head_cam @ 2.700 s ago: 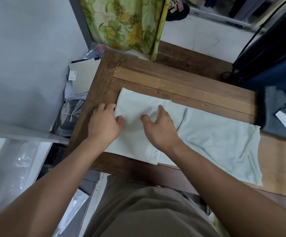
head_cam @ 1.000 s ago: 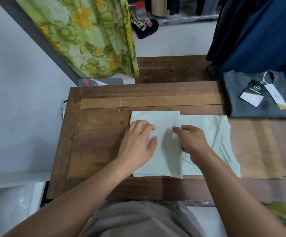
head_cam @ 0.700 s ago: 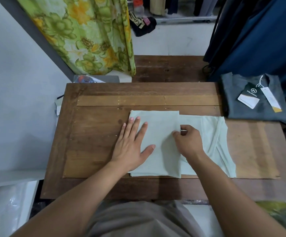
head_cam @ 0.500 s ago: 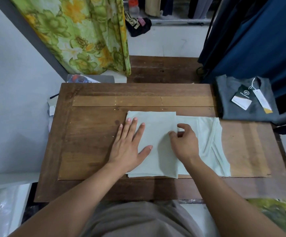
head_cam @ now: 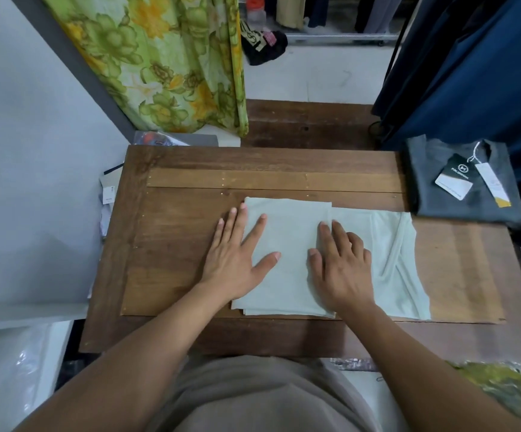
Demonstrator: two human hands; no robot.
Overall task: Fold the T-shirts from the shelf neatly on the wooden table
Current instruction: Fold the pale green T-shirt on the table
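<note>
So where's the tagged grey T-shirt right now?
Head view: the grey T-shirt lies folded at the far right corner of the wooden table, just beyond the pale green T-shirt.

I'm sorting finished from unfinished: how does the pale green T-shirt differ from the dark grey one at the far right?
The pale green T-shirt lies half folded, neck end spread out; the dark grey T-shirt is a compact fold. The left hand and right hand press the green one; the grey is untouched. Only the grey shows hang tags. Both lie flat.
</note>
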